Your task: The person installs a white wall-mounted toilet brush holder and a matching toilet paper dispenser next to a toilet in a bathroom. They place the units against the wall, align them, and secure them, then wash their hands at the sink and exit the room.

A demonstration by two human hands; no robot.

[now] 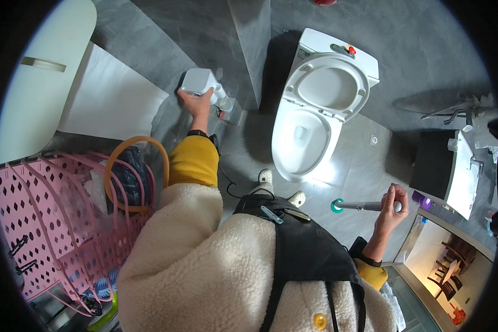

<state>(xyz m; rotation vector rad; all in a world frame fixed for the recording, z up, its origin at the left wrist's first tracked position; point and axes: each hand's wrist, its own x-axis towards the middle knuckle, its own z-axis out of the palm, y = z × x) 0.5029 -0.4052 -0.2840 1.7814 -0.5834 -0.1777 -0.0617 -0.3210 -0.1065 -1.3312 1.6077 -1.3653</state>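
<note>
My left hand (pixel 196 103) is at the upper left, its thumb and fingers gripping the near edge of a white plastic box (pixel 197 81) by the grey wall. A pale rounded cup (pixel 221 98) adjoins the box on its right. Out to the right, my right hand (pixel 395 200) is wrapped round the grey handle of a toilet brush (pixel 365 206). The brush points left, and its green round end (pixel 337 205) hangs over the floor. Whether anything is under my left fingers besides the box is hidden.
A white toilet (pixel 278 130) stands ahead with lid and seat raised; a small red object (pixel 351 50) sits on its tank. Pink baskets (pixel 44 221) with an orange hoop (pixel 166 160) are at left. A washbasin (pixel 463 177), purple container (pixel 422 200) and doorway are at right.
</note>
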